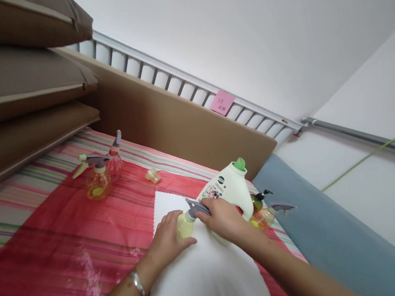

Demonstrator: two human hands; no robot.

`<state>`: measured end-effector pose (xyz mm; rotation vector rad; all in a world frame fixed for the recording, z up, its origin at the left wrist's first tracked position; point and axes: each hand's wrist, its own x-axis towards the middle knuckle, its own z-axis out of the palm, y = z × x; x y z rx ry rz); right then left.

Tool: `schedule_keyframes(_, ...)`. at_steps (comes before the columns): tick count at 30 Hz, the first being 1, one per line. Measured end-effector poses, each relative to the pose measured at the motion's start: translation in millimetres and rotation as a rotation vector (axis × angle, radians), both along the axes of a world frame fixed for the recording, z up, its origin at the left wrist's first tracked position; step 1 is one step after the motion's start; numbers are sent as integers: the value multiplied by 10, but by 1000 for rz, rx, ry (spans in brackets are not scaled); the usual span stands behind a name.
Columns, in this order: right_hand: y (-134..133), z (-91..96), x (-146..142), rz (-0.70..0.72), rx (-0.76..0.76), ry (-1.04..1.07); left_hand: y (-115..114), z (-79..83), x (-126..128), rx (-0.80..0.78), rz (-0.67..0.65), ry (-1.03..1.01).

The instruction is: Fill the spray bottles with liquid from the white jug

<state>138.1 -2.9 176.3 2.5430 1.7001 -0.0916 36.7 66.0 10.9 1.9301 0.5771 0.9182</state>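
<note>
My left hand point(166, 234) is closed around the pale yellow body of a small spray bottle point(185, 226). On top of that bottle is a grey trigger sprayer head point(195, 208), gripped by the fingers of my right hand point(224, 218). The bottle leans slightly to the right over a white scalloped-edge sheet point(204, 282). Just behind my right hand stands a large white detergent jug point(234, 187) with a green spout and a printed label. Whether the sprayer head is fully seated on the bottle, I cannot tell.
Two spray bottles, one yellowish point(97, 185) and one pink point(115, 165), stand back left near a small cream cap point(153, 176). A dark pump bottle point(256, 202) and another spray bottle point(264, 218) are beyond the jug. Red translucent plastic point(56, 250) covers striped cloth; a brown board point(163, 118) rises behind.
</note>
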Motion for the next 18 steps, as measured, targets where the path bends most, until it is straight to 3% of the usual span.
schedule_keyframes(5, 28, 3, -27, 6, -23, -20, 63, 228, 54, 9, 1, -159)
schedule_keyframes(10, 15, -12, -46, 34, -12, -17, 127, 390, 113, -8, -22, -108)
schedule_keyframes(15, -10, -10, -60, 27, -1, 14, 307, 476, -8, -53, -398, -118)
schedule_keyframes(16, -11, -9, -65, 32, 1, 13, 320, 477, -29, -54, -423, -116)
schedule_keyframes(18, -4, -8, -74, 37, 4, 1, 302, 452, -36, -59, -345, -90)
